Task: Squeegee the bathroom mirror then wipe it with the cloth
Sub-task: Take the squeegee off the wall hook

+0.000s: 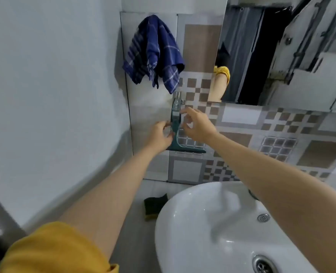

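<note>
Head view: a teal squeegee (pixel 176 129) is hung on the tiled wall (pixel 242 134) below a blue checked cloth (pixel 153 54), left of the mirror (pixel 281 56). Its handle is flanked by the left hand (pixel 159 135) and right hand (pixel 197 125), fingers loosely spread, grasp unclear.

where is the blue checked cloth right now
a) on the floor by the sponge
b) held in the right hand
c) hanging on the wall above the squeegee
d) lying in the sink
c: the blue checked cloth hangs on the wall directly above the squeegee, which both hands are reaching for.
</note>
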Tool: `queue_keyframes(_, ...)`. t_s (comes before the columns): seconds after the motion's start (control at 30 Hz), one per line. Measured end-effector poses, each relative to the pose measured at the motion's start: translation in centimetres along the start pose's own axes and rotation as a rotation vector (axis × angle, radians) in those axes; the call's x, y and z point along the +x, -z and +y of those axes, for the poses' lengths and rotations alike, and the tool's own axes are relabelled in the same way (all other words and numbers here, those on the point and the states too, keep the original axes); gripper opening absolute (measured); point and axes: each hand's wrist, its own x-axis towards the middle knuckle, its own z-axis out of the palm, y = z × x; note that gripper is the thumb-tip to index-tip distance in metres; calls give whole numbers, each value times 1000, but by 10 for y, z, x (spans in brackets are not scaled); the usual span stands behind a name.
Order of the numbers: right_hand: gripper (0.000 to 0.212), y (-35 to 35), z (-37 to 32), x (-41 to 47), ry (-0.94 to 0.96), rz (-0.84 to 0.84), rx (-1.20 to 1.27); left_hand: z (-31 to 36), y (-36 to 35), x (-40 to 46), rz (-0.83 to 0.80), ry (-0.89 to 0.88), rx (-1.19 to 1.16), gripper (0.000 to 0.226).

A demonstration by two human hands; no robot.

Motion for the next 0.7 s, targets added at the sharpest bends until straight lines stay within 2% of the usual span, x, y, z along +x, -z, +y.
queue_keyframes(0.17, 35, -19, 7, 14, -65, 43, 132, -19, -15, 9, -15, 52, -95, 26)
queue_keyframes(0.33, 32, -25, 11, 23, -132, 119, 236, -29, -23, 13, 77, 67, -251, 14)
queue_keyframes(0.7, 35, 3, 2, 26, -107, 169, 294, -12, -18, 2, 119, 96, -518, 21)
